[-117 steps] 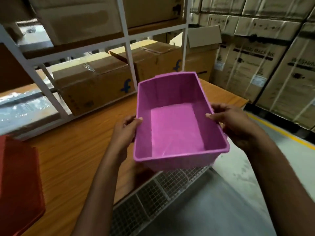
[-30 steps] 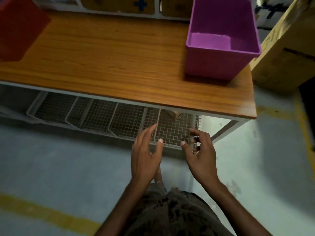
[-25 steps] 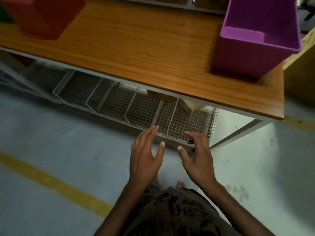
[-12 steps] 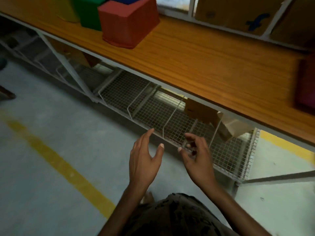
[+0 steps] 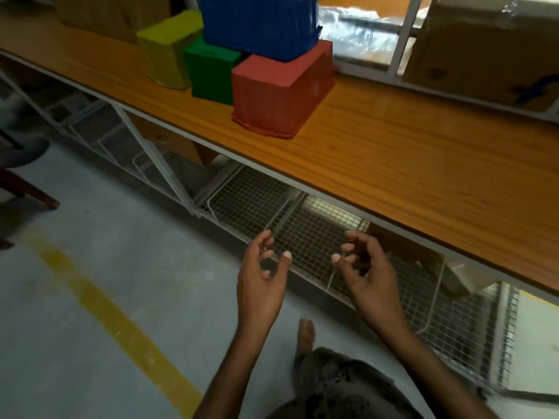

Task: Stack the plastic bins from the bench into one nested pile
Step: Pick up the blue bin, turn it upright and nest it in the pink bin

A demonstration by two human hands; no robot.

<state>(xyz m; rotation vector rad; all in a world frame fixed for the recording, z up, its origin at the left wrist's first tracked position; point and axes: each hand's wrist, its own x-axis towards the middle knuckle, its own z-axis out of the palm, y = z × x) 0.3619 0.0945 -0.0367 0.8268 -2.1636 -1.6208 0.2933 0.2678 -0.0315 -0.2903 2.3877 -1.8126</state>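
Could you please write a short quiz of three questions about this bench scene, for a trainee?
1. True or false: the left hand holds a bin.
2. Which bin stands nearest the bench's front edge? A) yellow bin B) red bin C) green bin
3. Fill in: the blue bin rests on top of the ____ bins.

Key: 1. False; both it and the right hand are empty. 2. B. 3. upside-down.

Both forearms are bare, no sleeves, watch or rings on the left hand (image 5: 260,285) or right hand (image 5: 367,278). Beneath them, dark patterned trousers (image 5: 341,385) and a bare foot (image 5: 305,334).
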